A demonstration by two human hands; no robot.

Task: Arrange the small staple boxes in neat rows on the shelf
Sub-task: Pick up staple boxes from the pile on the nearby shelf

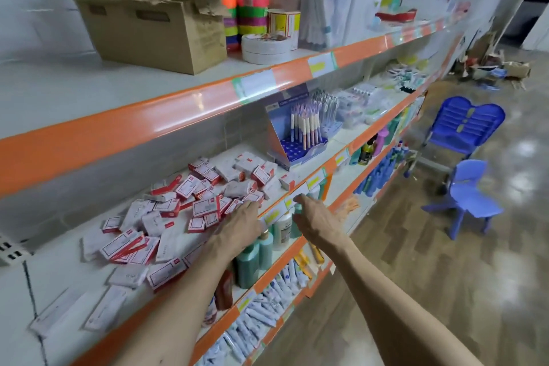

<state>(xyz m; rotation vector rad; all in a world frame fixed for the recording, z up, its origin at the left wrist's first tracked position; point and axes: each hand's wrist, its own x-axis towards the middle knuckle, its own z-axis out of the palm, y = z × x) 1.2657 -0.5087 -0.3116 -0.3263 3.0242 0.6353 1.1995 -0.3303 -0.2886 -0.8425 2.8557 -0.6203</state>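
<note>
Far up and to the left of the left hand, on the top shelf board, stands an opened cardboard box with its flaps raised. Lower down, the staple boxes lie in a loose red-and-white heap on the middle shelf. They spread from well to the left of that hand up to its fingertips and on past it to the right. Some lie flat, some are tilted across each other, and none form a row.

The left hand reaches over the shelf's front edge, back upward. Its fingers are stretched out fairly flat and rest on the boxes at the near side of the heap, gripping none.

Above and beyond it, colourful tape rolls are stacked beside the cardboard box. Beyond both hands, at the heap's right end, a pen display stands upright.

Teal bottles stand on the next shelf down, under both wrists. The right hand is just beside the left, in front of the shelf. Its fingers are loosely spread and holding nothing, and its tips are at the price strip on the orange lip. Whether they touch it is unclear.

Well to the right of that hand, two blue chairs stand on the floor.
</note>
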